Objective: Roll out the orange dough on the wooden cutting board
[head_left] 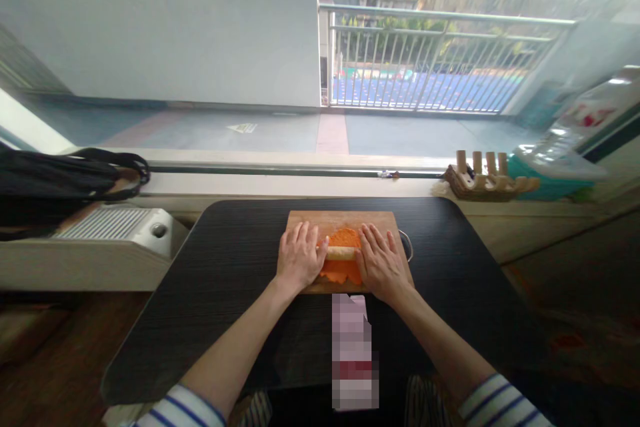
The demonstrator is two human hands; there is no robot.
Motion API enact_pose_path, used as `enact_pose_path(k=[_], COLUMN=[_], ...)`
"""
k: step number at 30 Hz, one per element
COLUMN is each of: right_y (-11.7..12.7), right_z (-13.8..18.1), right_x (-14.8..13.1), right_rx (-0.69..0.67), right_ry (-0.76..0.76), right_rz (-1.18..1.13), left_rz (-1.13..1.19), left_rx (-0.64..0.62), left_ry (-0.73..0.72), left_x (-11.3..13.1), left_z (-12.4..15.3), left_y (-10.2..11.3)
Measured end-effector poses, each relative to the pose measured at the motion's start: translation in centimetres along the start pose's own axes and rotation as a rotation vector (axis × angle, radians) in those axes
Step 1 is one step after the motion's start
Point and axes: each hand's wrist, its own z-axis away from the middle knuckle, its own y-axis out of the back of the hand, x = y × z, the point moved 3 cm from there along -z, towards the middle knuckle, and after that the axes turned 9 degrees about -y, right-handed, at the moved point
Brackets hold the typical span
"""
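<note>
A wooden cutting board lies on the dark table with a flattened orange sheet, dough or clay, on it. Across the sheet runs a pale wooden rolling pin; both of its ends are covered by my hands. My left hand rests flat over the left end, fingers stretched forward and the thumb beside the bare middle. Over the right end, my right hand lies palm down with its fingers extended. The far part of the sheet has a rougher surface than the near part, whose edge is ragged.
A metal ring handle sticks out at the board's right. Nearer me on the black table is a pixelated pink item. On the sill are a brown basket, a teal box and a clear bottle; a black bag lies left.
</note>
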Motion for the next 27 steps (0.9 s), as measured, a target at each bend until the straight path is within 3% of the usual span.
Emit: enact_pose_path(k=[7, 12, 17, 22, 27], right_y=[0.3, 0.4, 1.6, 2.6, 2.5], right_z=[2.9, 2.8, 2.7, 3.9, 4.4], right_x=[0.4, 1.3, 2.6, 3.9, 3.5], right_rx=[0.02, 0.016, 0.027, -0.033, -0.059], right_ry=[0.101, 0.206, 0.356, 0.357, 0.299], right_rz=[-0.051, -0.107, -0.169, -0.162, -0.12], left_rz=[0.085, 0.2, 0.263, 0.222, 0.121], left_rx=[-0.019, -0.043, -0.044, 0.04, 0.082], left_ry=[-0.111, -0.249, -0.323, -0.345, -0.285], left_x=[-0.4, -1.9, -1.2, 0.7, 1.2], left_z=[3.0, 3.9, 4.5, 5.3, 5.8], left_y=[0.8, 1.7, 2.7, 2.1, 0.6])
